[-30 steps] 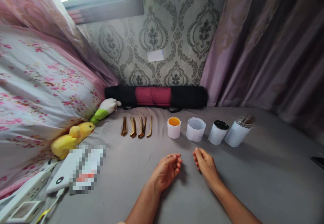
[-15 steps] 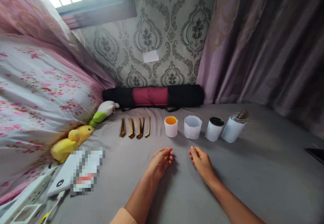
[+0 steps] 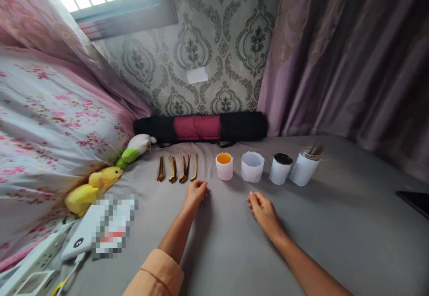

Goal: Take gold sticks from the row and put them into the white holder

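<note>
Grey sheet (image 3: 231,247), gold stick (image 3: 195,166) beyond left hand (image 3: 197,192)

No legible text; mark (image 3: 78,243) on white device (image 3: 82,228) too small.

On a sheet (image 3: 231,256), one row runs left to right: three stick bundles (image 3: 173,170), a single stick (image 3: 196,166), then four containers (image 3: 224,169), the rightmost with rods (image 3: 315,148) in it. On the row's near side, the left hand (image 3: 195,193) is near the single stick, the right hand (image 3: 264,210) before the second container (image 3: 252,171). Farther back, a rolled bag (image 3: 197,127) lies before the wall (image 3: 223,50); at left, two soft toys (image 3: 95,183) lie beside bedding (image 3: 50,108)
</note>
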{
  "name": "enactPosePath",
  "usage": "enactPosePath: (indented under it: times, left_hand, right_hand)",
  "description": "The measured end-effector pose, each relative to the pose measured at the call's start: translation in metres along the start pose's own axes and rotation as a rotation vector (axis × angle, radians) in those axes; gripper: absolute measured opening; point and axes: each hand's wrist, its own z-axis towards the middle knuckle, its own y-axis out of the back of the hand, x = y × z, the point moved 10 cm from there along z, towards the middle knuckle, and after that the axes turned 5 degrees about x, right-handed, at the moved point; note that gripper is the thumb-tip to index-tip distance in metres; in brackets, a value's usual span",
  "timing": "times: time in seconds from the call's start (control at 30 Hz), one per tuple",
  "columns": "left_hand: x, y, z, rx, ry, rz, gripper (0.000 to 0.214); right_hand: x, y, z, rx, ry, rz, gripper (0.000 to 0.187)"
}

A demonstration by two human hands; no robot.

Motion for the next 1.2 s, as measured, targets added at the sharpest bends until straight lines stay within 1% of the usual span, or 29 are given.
enactPosePath:
  times: [0.13, 0.23, 0.4, 0.57, 0.8, 1.0, 1.2]
  left_hand:
    - [-0.008, 0.02, 0.01, -0.079, -0.073, 0.217, 0.015]
    - [-0.019, 0.033, 0.013, -0.136, -0.137, 0.375, 0.015]
    - [-0.037, 0.043, 0.014, -0.209, -0.217, 0.601, 0.014]
    - [-0.045, 0.043, 0.015, -0.237, -0.25, 0.76, 0.017]
    - [-0.049, 0.04, 0.016, -0.257, -0.261, 0.902, 0.019]
    - [-0.054, 0.032, 0.018, -0.241, -0.29, 0.995, 0.019]
    - [-0.053, 0.028, 0.024, -0.218, -0.293, 1.069, 0.021]
  right_hand:
    - [0.001, 0.001, 0.001, -0.013, 0.024, -0.004, 0.039]
    - [0.0, 0.0, 0.001, -0.011, 0.015, -0.014, 0.039]
    - [-0.002, -0.001, 0.002, -0.005, 0.011, -0.03, 0.039]
    - [-0.002, 0.0, 0.002, -0.006, 0.02, -0.019, 0.039]
    - [-0.004, -0.001, 0.002, 0.0, 0.01, -0.021, 0.04]
    - [-0.003, -0.001, 0.001, 0.001, 0.001, -0.033, 0.039]
    - [-0.001, -0.002, 0.001, 0.014, 0.01, -0.032, 0.037]
